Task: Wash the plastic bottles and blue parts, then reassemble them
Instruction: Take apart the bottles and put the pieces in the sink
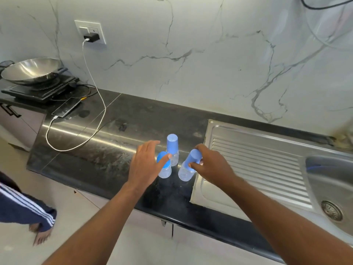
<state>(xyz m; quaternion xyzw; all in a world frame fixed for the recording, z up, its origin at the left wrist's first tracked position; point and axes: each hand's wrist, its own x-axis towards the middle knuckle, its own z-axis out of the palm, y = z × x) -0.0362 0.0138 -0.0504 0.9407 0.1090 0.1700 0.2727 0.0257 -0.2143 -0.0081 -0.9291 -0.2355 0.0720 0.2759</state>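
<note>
**Right hand (212, 167):** grasping. The thumb and curled fingers close round the tall blue plastic cap (193, 158) of a tilted clear plastic bottle (185, 173). The bottle's long axis leans from its base, low and to the left, up toward the right. The cap end therefore sits in the grip, and the clear body projects below and left of it. Whether the base rests on the counter cannot be told.

**Left hand (147, 163):** released, palm down, fingers straight and spread. The thumb tip lies against the rounded blue cap of the near upright clear plastic bottle (164, 172), which stands just right of the palm.

**Rear upright clear plastic bottle (174, 158):** capped in blue, just behind the near one, touched by neither hand.

**Setting:** all three bottles are grouped close together on the black polished stone counter (114, 150). They stand just left of the ribbed stainless steel drainboard (257, 159). The steel sink basin (324, 188) lies further right, on the right hand's side.

**Arm pose:** both forearms reach forward and converge on the group, the right wrist bent down over its cap.

**Assessment:** every bottle appears capped, so washing looks not yet begun. Any pull on the gripped cap should follow the leaning axis, up and right. The left hand is the nearer one to steady the clear body. The near bottle, standing close beside, could be knocked.
</note>
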